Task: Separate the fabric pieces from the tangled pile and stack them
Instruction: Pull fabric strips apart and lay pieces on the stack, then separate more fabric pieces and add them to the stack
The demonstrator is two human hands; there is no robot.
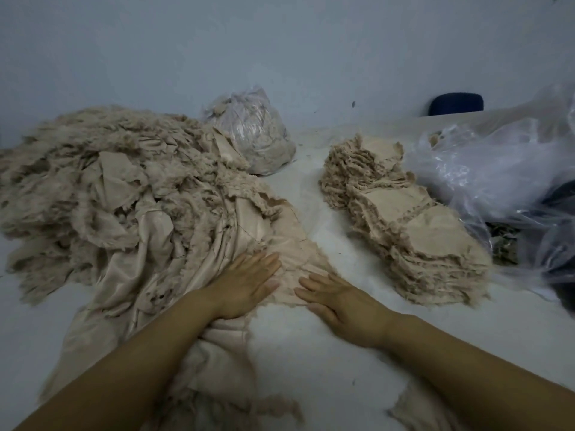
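Stack (407, 219): many pieces done, at 2 o'clock.
Pile (118, 194): most left, at 10 o'clock.
Hands: my left (245, 286) and right (339, 303) lie flat, released, pressing cloth.

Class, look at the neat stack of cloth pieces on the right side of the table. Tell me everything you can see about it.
The stack is made of many flat beige fabric pieces with frayed, fuzzy edges, laid in overlapping layers that run in a row from far to near. It looks soft and woven. It rests on the white table, beside crumpled clear plastic on its right, apart from the tangled pile. Neither hand touches it.
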